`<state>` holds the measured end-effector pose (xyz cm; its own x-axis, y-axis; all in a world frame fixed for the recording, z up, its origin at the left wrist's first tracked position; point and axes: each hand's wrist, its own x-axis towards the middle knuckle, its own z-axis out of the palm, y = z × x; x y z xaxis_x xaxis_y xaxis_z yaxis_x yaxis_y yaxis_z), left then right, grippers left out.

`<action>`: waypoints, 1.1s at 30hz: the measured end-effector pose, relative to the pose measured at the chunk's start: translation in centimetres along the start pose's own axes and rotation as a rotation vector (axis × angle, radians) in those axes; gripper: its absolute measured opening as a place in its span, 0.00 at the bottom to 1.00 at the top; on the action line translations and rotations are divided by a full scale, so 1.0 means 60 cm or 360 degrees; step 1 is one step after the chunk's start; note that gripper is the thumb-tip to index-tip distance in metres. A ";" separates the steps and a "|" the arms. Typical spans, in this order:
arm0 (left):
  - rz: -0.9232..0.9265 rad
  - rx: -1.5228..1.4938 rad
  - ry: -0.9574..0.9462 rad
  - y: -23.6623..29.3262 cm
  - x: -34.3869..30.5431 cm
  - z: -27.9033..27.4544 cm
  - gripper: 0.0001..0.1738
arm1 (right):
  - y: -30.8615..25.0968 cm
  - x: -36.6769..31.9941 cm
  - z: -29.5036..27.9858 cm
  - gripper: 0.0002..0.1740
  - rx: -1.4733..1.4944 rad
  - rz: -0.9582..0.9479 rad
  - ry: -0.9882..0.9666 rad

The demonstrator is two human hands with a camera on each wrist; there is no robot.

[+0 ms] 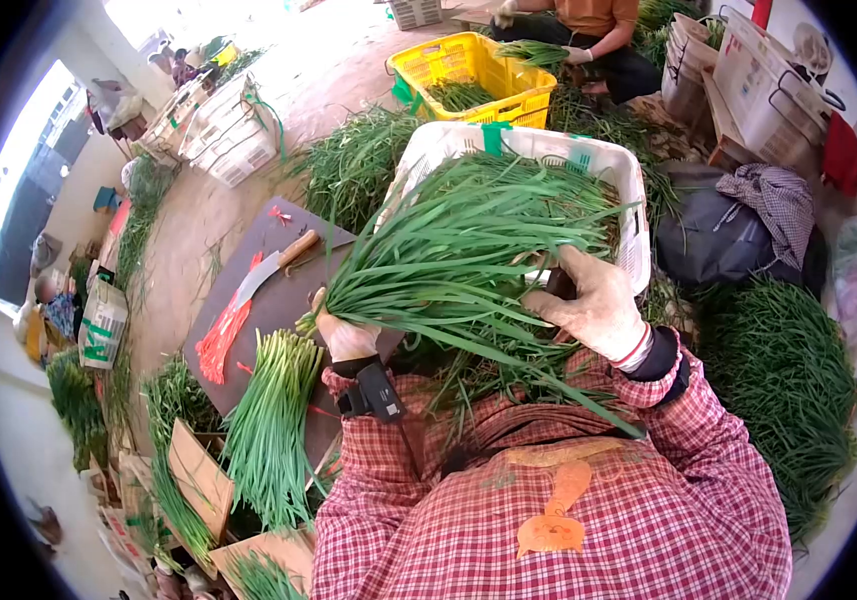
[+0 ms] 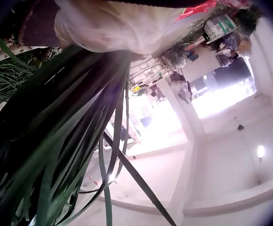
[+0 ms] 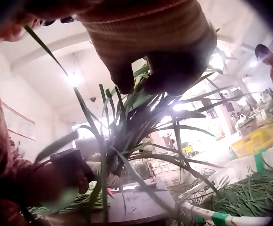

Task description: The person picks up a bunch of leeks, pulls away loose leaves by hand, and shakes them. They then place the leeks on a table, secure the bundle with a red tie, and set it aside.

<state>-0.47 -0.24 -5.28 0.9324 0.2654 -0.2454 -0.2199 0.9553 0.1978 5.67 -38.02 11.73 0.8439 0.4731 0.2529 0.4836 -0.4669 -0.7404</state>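
My gloved left hand [image 1: 347, 336] grips a loose bunch of garlic chives [image 1: 449, 250] near its pale stem ends, above the dark board [image 1: 211, 300]. Long flat leaves fan out to the right, over the white basket [image 1: 639, 235]. At the leaf end, my gloved right hand [image 1: 597, 305] pinches some leaves between thumb and fingers, as the right wrist view also shows. On the board lie a knife [image 1: 271, 268] with a wooden handle and a heap of red ties [image 1: 223, 342]. A neat pile of chives [image 1: 274, 430] rests at the board's near edge.
More chives fill the white basket. Behind it stands a yellow crate [image 1: 529, 105], with a seated person [image 1: 599, 40] beside it. A large chive heap [image 1: 779, 390] lies at right, near a dark bag [image 1: 709, 230]. White crates [image 1: 234, 135] stand at far left.
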 end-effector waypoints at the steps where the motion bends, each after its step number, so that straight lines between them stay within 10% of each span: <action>1: -0.0040 -0.0037 -0.0040 0.001 0.002 -0.003 0.33 | 0.005 -0.001 0.001 0.14 0.0095 0.0022 0.0001; 12: 0.0006 -0.0085 -0.0278 -0.017 -0.004 0.013 0.31 | 0.011 0.001 -0.002 0.14 -0.0703 -0.0802 0.0197; 20: 0.0179 -0.0012 -0.0063 -0.024 -0.013 0.035 0.29 | 0.005 0.001 0.035 0.07 -0.0474 -0.0803 0.0115; 23: 0.0244 0.0041 0.0036 -0.032 -0.017 0.051 0.31 | 0.012 0.004 0.057 0.05 -0.0067 -0.0716 -0.0203; 26: 0.0283 0.0137 0.0054 -0.032 -0.011 0.048 0.32 | -0.048 -0.056 0.078 0.10 0.1181 -0.1264 -0.1028; 33: 0.0357 0.0088 -0.0008 0.003 0.018 0.001 0.29 | -0.004 -0.047 -0.039 0.10 0.0837 -0.0825 -0.1777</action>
<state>0.51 0.20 -5.44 0.8634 0.4696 -0.1845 -0.4061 0.8637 0.2985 3.70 -40.99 12.67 -0.1711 0.9778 0.1213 0.3287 0.1727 -0.9285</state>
